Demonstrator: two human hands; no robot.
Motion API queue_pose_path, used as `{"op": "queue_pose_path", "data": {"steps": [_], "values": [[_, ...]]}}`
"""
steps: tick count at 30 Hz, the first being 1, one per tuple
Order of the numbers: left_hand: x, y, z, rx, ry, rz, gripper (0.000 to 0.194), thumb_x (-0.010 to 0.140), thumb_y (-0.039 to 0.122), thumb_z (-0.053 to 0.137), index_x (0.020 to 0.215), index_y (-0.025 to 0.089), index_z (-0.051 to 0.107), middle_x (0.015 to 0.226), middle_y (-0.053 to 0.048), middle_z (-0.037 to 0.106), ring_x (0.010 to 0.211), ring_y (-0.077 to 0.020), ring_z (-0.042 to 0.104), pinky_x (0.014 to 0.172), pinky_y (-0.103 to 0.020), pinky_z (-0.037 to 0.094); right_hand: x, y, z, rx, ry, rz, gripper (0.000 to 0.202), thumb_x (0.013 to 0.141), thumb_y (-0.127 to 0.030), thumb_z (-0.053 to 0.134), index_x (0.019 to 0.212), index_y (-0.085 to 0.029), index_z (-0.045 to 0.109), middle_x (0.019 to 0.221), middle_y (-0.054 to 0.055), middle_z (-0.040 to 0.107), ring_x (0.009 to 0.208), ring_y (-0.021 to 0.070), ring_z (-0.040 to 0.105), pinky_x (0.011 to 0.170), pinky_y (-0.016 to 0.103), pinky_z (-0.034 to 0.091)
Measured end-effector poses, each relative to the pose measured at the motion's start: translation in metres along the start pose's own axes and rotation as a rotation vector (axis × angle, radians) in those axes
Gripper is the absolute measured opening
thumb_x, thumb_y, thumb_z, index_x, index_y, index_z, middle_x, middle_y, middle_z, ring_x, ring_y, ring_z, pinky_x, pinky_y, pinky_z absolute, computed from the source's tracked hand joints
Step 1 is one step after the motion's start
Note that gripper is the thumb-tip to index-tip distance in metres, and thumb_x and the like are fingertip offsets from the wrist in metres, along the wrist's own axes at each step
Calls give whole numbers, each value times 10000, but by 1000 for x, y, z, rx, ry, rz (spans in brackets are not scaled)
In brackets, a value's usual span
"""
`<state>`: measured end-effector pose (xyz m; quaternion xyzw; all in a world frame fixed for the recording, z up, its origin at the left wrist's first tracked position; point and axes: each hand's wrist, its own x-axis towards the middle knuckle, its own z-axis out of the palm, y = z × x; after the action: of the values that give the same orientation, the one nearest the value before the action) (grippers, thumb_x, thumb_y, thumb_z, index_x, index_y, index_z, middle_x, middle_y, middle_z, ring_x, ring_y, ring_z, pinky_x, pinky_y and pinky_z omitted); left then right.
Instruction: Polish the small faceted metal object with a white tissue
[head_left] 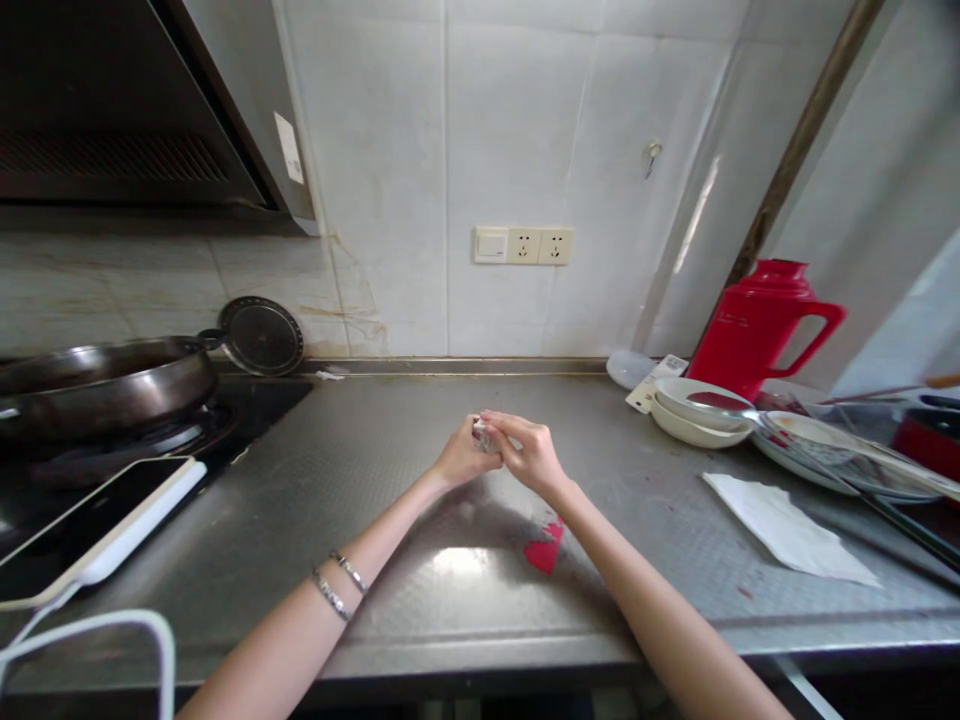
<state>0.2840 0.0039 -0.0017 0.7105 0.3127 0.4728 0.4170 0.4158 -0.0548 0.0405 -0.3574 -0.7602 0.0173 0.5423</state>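
Note:
Both hands meet above the middle of the steel counter. My left hand (465,455) is closed around a small clear, shiny thing (484,436) with some white and dark red in it; its kind is too small to make out. From the right, my right hand (529,455) pinches the top of the same thing, fingers pressed together. Much of it is hidden by the fingers. On the counter below the hands lies a torn red paper piece (544,550), partly beside my right forearm.
Left, a steel pan (112,385) sits on the stove, with a phone (97,530) and white cable in front. At right are stacked white bowls (697,430), a red thermos jug (750,330), a white napkin (787,530), and plates with long utensils. The steel counter (375,420) runs between.

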Motion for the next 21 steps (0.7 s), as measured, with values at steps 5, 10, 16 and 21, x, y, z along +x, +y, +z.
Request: {"op": "queue_pose_path", "data": {"steps": [5, 10, 16, 21], "values": [[1, -4, -4, -18, 22, -21, 446, 544, 258, 784, 913, 152, 557, 806, -17, 631, 787, -174, 591, 686, -280, 461, -4, 3, 3, -120, -61, -152, 249, 901, -203, 481, 1009, -218, 705, 1052, 86, 720, 1038, 208, 660, 893, 347, 543], [3, -2, -8, -42, 20, -72, 409, 563, 268, 776, 888, 154, 555, 707, 7, 618, 685, -152, 583, 602, -256, 446, -5, -3, 7, -85, -56, -199, 244, 903, -187, 483, 972, -234, 712, 979, 63, 741, 969, 197, 686, 977, 413, 485], [2, 8, -3, -44, 14, -92, 446, 549, 220, 779, 923, 135, 551, 759, -8, 635, 711, -141, 592, 645, -248, 437, 3, 0, 4, -40, 308, 60, 235, 917, -267, 489, 994, -254, 711, 984, 35, 743, 919, 192, 700, 988, 432, 479], [-1, 8, 1, 15, 12, -49, 536, 515, 185, 788, 980, 119, 532, 879, -50, 636, 780, -165, 586, 698, -286, 445, 2, 13, 7, -55, 165, 2, 226, 902, -240, 509, 979, -249, 721, 987, 36, 741, 971, 214, 690, 987, 444, 490]]}}
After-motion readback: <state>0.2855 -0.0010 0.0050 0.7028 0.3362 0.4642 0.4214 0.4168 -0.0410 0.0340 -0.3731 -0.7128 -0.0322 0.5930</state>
